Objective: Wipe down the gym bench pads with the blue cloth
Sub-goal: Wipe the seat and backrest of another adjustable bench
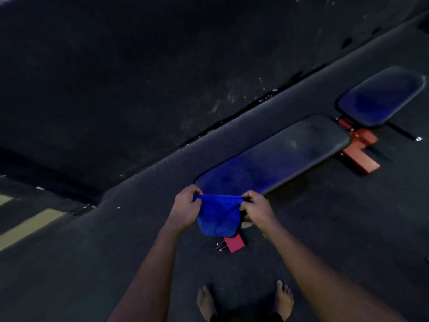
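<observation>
Blue cloth (218,217) hangs stretched between both hands just in front of the near end of the long back pad (290,154), above the dark floor (325,217) and a red frame foot (235,244). The left hand (185,209) pinches one upper corner and the right hand (256,210) pinches the other, fingers curled round the hem, so the fabric sags in a loose pouch below. The cloth touches neither pad. The smaller seat pad (380,96) lies well apart at the far end, beyond the red bracket (362,154).

The step in hand appears to be readying the cloth. To do it well, fold it into a flat wad rather than leaving it bunched, lay it on the near end, and work in overlapping straight strokes toward the far end, edges included. Pale dusty marks show on the long pad's far half, so that part likely needs firmer pressure. The seat pad should follow.
</observation>
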`<control>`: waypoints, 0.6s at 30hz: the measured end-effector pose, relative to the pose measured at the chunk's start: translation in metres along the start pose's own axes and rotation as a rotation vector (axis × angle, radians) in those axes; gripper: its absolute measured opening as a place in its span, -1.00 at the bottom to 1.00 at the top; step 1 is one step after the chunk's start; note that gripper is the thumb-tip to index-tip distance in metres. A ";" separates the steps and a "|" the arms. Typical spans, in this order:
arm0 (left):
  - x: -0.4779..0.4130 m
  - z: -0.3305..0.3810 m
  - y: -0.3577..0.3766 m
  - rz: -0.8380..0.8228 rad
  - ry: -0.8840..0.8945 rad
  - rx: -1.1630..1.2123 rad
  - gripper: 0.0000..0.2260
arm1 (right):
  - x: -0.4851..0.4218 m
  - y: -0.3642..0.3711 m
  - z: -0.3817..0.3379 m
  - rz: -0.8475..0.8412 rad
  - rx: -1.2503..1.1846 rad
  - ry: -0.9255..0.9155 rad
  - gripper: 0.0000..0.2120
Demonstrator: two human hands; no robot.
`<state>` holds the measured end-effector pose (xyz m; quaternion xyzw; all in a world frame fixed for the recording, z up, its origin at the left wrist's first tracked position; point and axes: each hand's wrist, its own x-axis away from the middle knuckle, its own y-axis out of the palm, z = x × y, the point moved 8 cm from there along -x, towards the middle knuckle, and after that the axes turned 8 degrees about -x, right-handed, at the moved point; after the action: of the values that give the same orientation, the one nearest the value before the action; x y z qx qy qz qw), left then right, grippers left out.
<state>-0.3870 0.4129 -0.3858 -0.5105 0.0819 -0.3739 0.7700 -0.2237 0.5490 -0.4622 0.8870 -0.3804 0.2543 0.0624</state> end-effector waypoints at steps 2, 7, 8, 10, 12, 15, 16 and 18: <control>-0.029 -0.018 0.018 -0.072 0.007 -0.006 -0.85 | -0.017 0.012 0.025 0.056 -0.037 0.060 -0.78; -0.092 -0.060 0.059 -0.178 0.110 -0.045 -0.86 | -0.054 0.047 0.083 0.217 -0.148 0.134 -0.77; -0.102 -0.069 0.065 -0.194 0.123 -0.046 -0.86 | -0.061 0.055 0.095 0.241 -0.182 0.142 -0.75; -0.129 -0.086 0.082 -0.225 0.175 -0.067 -0.84 | -0.072 0.069 0.108 0.310 -0.244 0.139 -0.73; -0.156 -0.096 0.097 -0.230 0.245 -0.092 -0.82 | -0.088 0.078 0.120 0.381 -0.292 0.128 -0.78; -0.187 -0.098 0.116 -0.083 0.337 -0.077 -0.77 | -0.117 0.085 0.140 0.452 -0.373 0.096 -0.76; -0.192 -0.096 0.118 0.000 0.356 -0.048 -0.74 | -0.127 0.084 0.144 0.467 -0.390 0.059 -0.76; -0.194 -0.100 0.143 0.095 0.390 -0.082 -0.65 | -0.143 0.075 0.163 0.608 -0.376 -0.002 -0.81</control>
<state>-0.5048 0.4973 -0.6032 -0.4547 0.2686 -0.4254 0.7349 -0.2944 0.5390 -0.6802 0.7066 -0.6671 0.1857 0.1457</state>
